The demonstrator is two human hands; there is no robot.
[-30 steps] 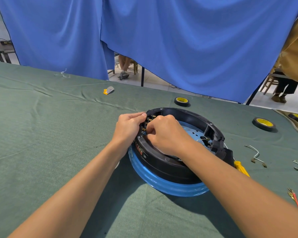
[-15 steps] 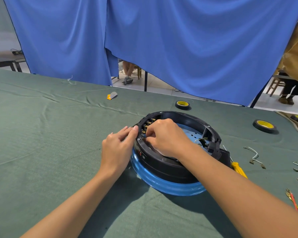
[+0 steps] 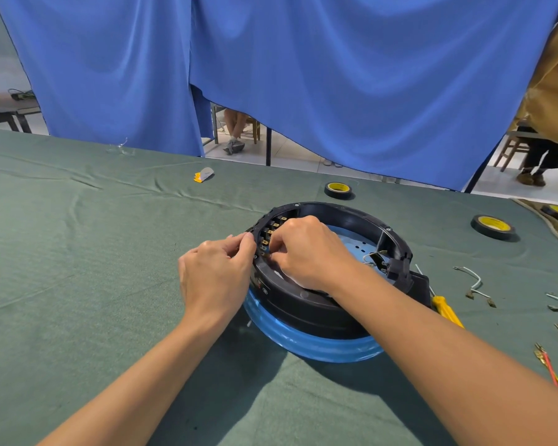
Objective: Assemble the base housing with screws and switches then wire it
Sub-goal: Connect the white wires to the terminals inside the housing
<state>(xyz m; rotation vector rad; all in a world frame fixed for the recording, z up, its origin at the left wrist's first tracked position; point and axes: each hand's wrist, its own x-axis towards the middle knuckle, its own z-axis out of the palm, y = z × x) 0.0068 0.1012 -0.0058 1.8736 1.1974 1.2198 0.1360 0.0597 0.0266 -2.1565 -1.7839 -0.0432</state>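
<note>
Our left hand (image 3: 216, 275) pinches the left rim of the base housing (image 3: 306, 305) with curled fingers. Our right hand (image 3: 310, 252) curls inside the ring at the switches (image 3: 273, 226); we cannot tell whether it grips anything. The round housing lies flat mid-bench (image 3: 78, 284), open side up. Its boxy lug points right toward a yellow screwdriver (image 3: 446, 312), and the switch terminals point inward.

Before you, the base housing (image 3: 303, 304) is black above a bright blue rim (image 3: 319, 347); its switch terminals (image 3: 273, 225) show brass. Your worktop (image 3: 78, 284) wears plain dull-green cloth. The curtain (image 3: 335, 75) is plain blue. Your tape rolls (image 3: 338, 189) are black with yellow cores, the screwdriver handle (image 3: 446, 312) yellow, the loose wires (image 3: 474, 281) white, one pair (image 3: 553, 375) red and green.
</note>
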